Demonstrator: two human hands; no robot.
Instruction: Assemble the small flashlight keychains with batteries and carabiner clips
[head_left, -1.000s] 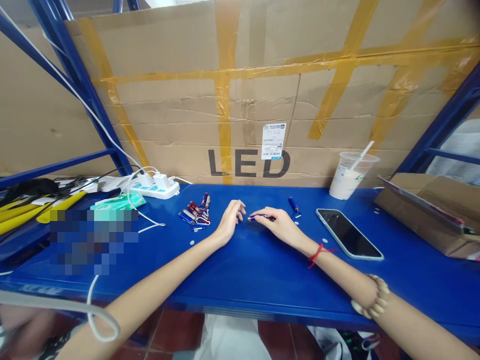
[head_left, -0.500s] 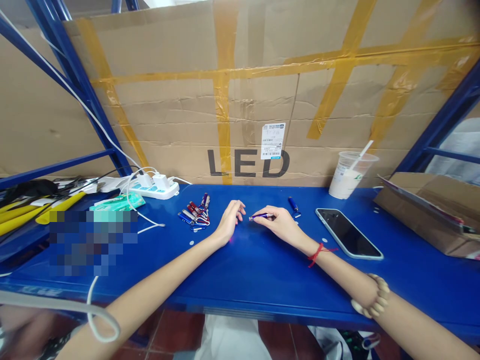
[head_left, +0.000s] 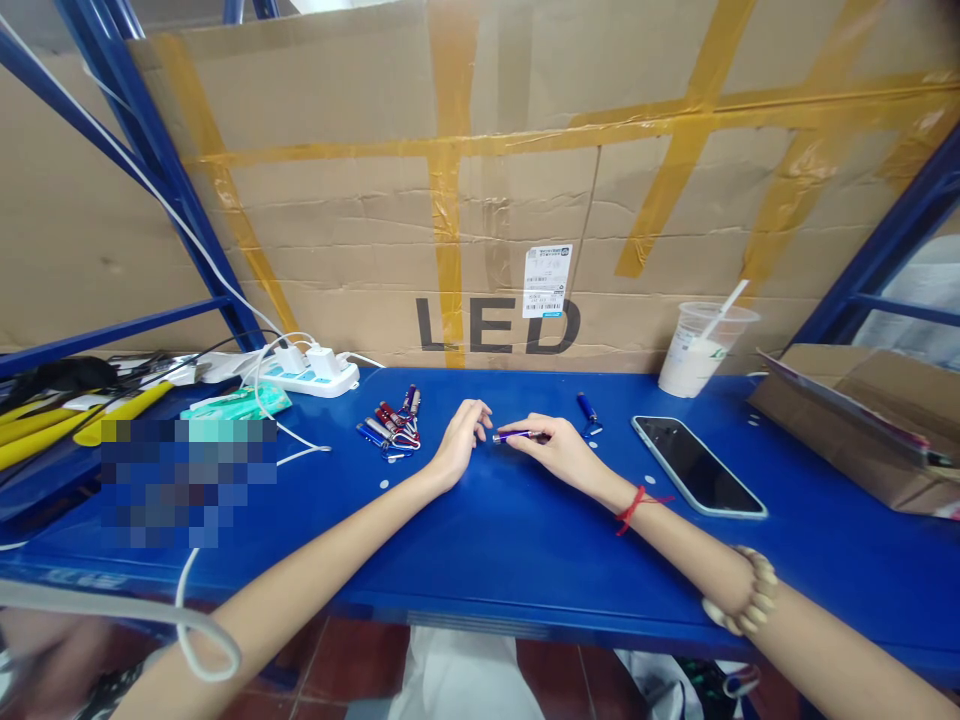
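Note:
Between its thumb and fingers, my right hand (head_left: pixel 551 440) pinches a purple mini flashlight (head_left: pixel 511 437) with silver ends, held level over the blue table (head_left: pixel 480 540). The flashlight's silver end points left toward my left hand (head_left: pixel 461 440), which rests on its edge, fingers loosely curled and apart, holding nothing. A small gap separates the flashlight from the left fingers. Left of that hand lies a cluster of several mini flashlights (head_left: pixel 390 422) in red, blue, silver and purple, with carabiner clips. Beyond my right hand lies one blue mini flashlight (head_left: pixel 587 407) with its clip.
A phone (head_left: pixel 697 465) and a plastic cup with a straw (head_left: pixel 694 350) stand to the right, beside an open cardboard box (head_left: pixel 862 430). A white power strip (head_left: pixel 315 378), a green packet (head_left: pixel 232 405) and yellow-handled tools (head_left: pixel 124 415) are leftward. Large cardboard (head_left: pixel 360 230) closes off the back.
The purple flashlight has shifted slightly left in my right hand's pinch. A pink glow on the table below my left palm is gone. My left hand stays in place.

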